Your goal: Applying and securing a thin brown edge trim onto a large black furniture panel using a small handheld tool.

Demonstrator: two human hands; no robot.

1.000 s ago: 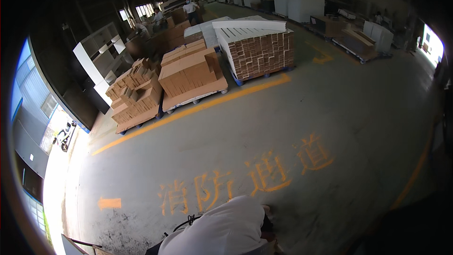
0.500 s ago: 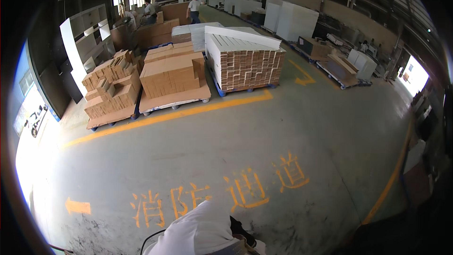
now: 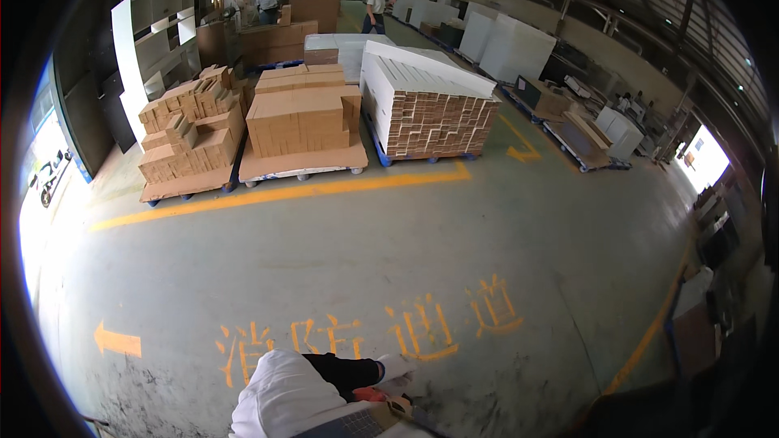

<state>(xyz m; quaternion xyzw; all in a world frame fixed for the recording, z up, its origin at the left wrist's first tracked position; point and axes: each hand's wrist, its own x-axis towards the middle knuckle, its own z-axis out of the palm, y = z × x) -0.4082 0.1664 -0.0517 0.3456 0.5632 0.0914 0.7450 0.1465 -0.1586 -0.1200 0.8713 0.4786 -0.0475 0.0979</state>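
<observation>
From the lower edge comes my left arm, in a loose white sleeve (image 3: 280,393) and a black undersleeve (image 3: 337,369) with a blue band at the wrist. My left hand (image 3: 396,368), in what looks like a white glove, reaches to the right low over my front. Its fingers are blurred, so their pose does not show. Just below it is a small red patch (image 3: 370,394) that I cannot make out, beside a brown piece (image 3: 398,406). Dark checked cloth (image 3: 357,425) lies under these. My right hand does not show.
Beyond a yellow floor line (image 3: 284,190) stand pallets of brown boards (image 3: 296,120) and white-topped panels (image 3: 438,123). A white shelf unit (image 3: 134,49) is at left. A person (image 3: 375,10) walks far back; another (image 3: 266,4) stands near the boards. More panels (image 3: 519,45) stand right.
My left forearm and hand have come into view, reaching right across my front. The view has shifted slightly. The walking person at the back has moved right.
</observation>
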